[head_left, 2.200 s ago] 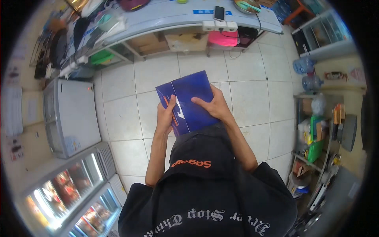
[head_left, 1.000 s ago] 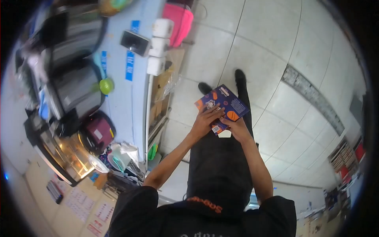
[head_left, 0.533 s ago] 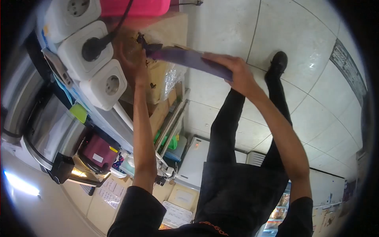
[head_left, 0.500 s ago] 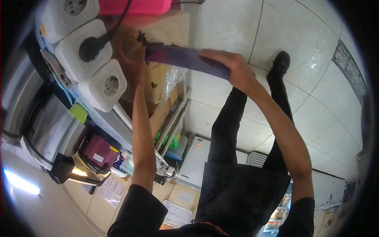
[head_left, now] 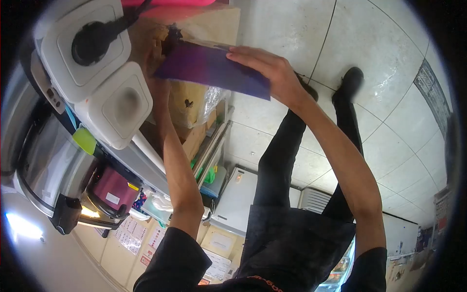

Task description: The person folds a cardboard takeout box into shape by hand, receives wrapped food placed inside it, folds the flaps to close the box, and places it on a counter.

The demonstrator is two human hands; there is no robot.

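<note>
A flat purple piece, like a folded card or thin box (head_left: pixel 209 68), is stretched between my two arms, its broad face toward me. My right hand (head_left: pixel 272 73) grips its right end, fingers over the top edge. At the left end, my left hand (head_left: pixel 158 90) is mostly hidden behind the purple piece and in shadow, so its fingers do not show. Behind the purple piece stands a worn cardboard box (head_left: pixel 194 100) with torn holes and clear plastic wrap (head_left: pixel 211 104) at its side.
White power sockets (head_left: pixel 119 104) with a black plug (head_left: pixel 92 44) are close on the left. A pink container (head_left: pixel 170 2) is at the top edge. A maroon appliance (head_left: pixel 114 190) sits lower left. Metal shelf rails (head_left: pixel 214 146) run beside my left forearm. Tiled floor (head_left: pixel 277 29) lies to the right.
The purple piece has shifted slightly left and turned, showing more of its broad face. Both hands moved left with it. The sockets look larger and nearer.
</note>
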